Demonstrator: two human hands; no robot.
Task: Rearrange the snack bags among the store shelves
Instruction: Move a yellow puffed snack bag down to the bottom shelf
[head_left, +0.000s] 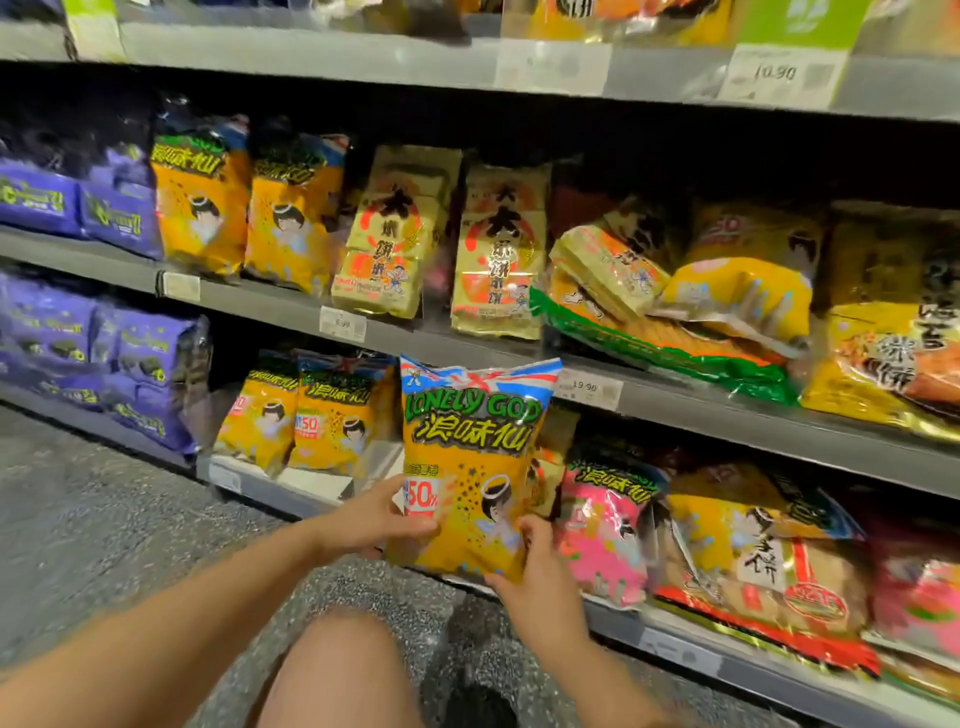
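Snack bag (470, 457) — between left grip (382, 519), right grip (540, 579)

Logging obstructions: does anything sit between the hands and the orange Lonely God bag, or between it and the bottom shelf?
Nothing visible. The left hand and right hand grip the orange bag, upright before the bottom shelf; whatever is behind it is hidden.

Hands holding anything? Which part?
One orange snack bag, upright, in both hands: left hand grips its lower left edge, right hand its bottom right corner.
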